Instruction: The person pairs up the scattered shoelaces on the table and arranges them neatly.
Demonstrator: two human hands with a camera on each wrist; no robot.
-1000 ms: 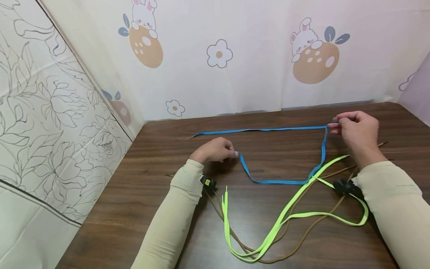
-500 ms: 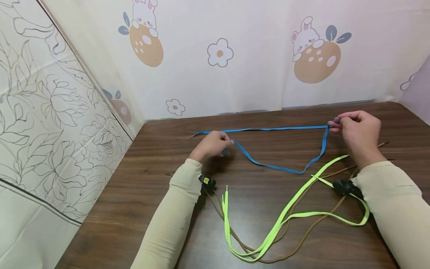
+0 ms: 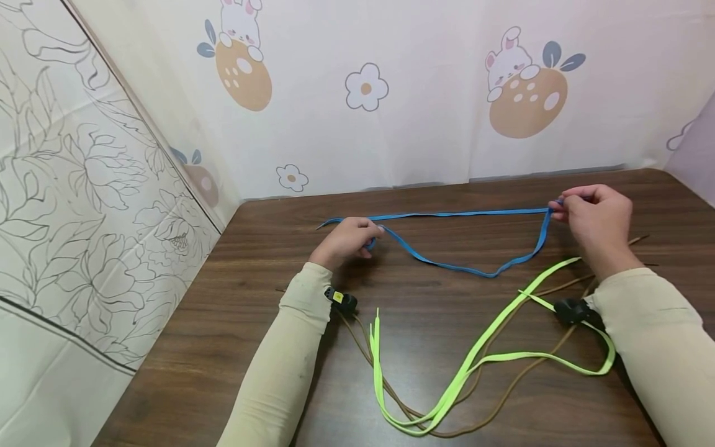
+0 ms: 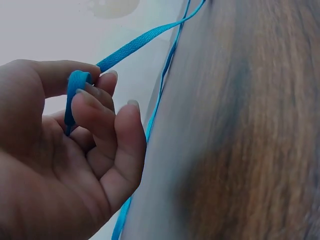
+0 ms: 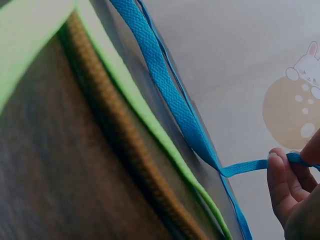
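A flat blue shoelace point(image 3: 469, 214) runs between my two hands near the table's back edge. My left hand point(image 3: 347, 239) pinches it by one end; in the left wrist view the blue shoelace point(image 4: 132, 47) curls over between thumb and fingers, its tip against the palm. At the right, my right hand point(image 3: 600, 211) pinches the bend of the lace between thumb and fingertips, with the blue shoelace point(image 5: 170, 95) leading away from them in the right wrist view. One strand lies straight along the back, its loose tip left of my left hand. The other strand sags forward between both hands.
Yellow-green shoelaces point(image 3: 475, 351) lie in a wide curve on the brown wooden table point(image 3: 184, 372), in front of my hands. Thin brown laces point(image 3: 503, 400) cross under them. A patterned wall covering point(image 3: 419, 149) rises behind the table's back edge.
My left hand has moved back and slightly left, holding the lace end. The sagging strand has been drawn back toward the straight one. My right hand has hardly moved.
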